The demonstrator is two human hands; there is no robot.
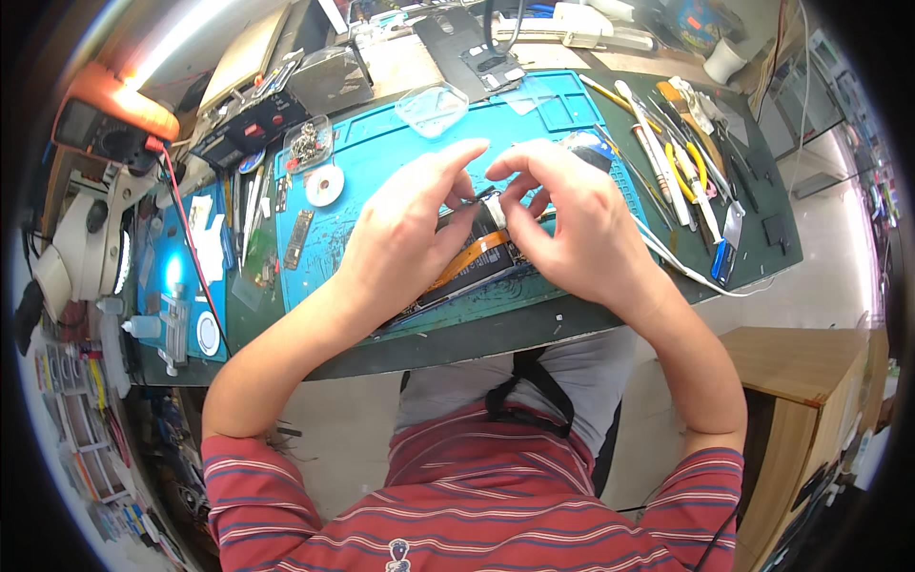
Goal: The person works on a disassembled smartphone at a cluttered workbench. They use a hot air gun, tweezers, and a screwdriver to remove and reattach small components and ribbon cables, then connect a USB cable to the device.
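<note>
An opened phone point(467, 280) lies on the blue work mat point(329, 229), with its black battery and an orange flex cable point(474, 255) showing. My left hand point(396, 234) is over its left side, thumb and fingers curled together at the far end. From the other side my right hand point(579, 224) meets it, its fingers bent in a pinch. Between the fingertips of both hands shows a small dark part point(487, 194), with something whitish just below it. My fingers hide most of it, so its kind is unclear.
Left of the mat stand an orange multimeter point(110, 119) and a lamp. A solder spool point(325, 185), a box of small screws point(308, 143) and a clear tray point(432, 109) sit beyond my left hand. Tweezers, screwdrivers and yellow-handled pliers point(688, 170) lie at the right.
</note>
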